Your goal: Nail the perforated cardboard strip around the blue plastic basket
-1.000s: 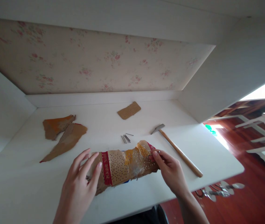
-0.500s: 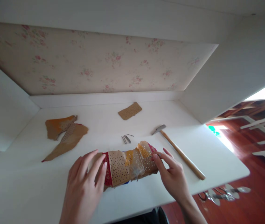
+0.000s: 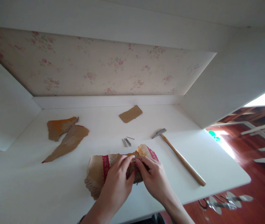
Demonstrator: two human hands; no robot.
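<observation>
A thick piece of cardboard (image 3: 94,169), brown with red printed bands and dotted with many small holes, lies near the front of the white tabletop. Over its middle, my left hand (image 3: 120,177) and my right hand (image 3: 152,175) come together with fingertips almost touching. Both are closed in a pinch against the holed surface. Whatever sits between the fingers is hidden or too small to make out. Just beyond the cardboard lie several thin metal pins (image 3: 127,142). To the right rests a hammer (image 3: 181,157) with a wooden handle.
Two torn cardboard scraps (image 3: 70,140) lie at the left. A small holed cardboard rectangle (image 3: 131,114) is near the back wall. White panels enclose the table (image 3: 225,168) at the sides, and its right front corner juts over a red floor.
My left hand has moved right from the cardboard's left end to its middle. My right hand has shifted left from the right end, and the fingertips now meet.
</observation>
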